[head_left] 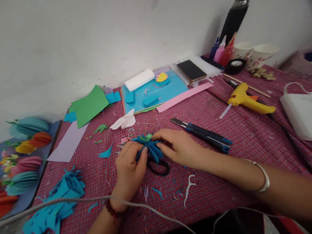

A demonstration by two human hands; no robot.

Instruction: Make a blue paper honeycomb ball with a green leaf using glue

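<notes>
Between my two hands is a blue paper flower (155, 151) with several folded petals and a bit of green at its top. My left hand (131, 162) pinches its left side, thumb on the near petals. From the right, my right hand (178, 146) grips the opposite petals between thumb and fingers. Just below the flower, a black scissors handle (159, 168) lies on the cloth, the rest of the scissors largely hidden. A blue utility knife (204, 133) lies right of my right hand. Small blue paper scraps (106, 152) are scattered near my left hand.
A white cable (163, 214) crosses in front, over my left wrist. A yellow glue gun (248, 101) and white power bank (311, 114) are at right. Blue cut paper (56, 212) lies left, beside finished paper shapes (26, 165). Green paper (91, 104) and a phone (191, 70) lie at the back.
</notes>
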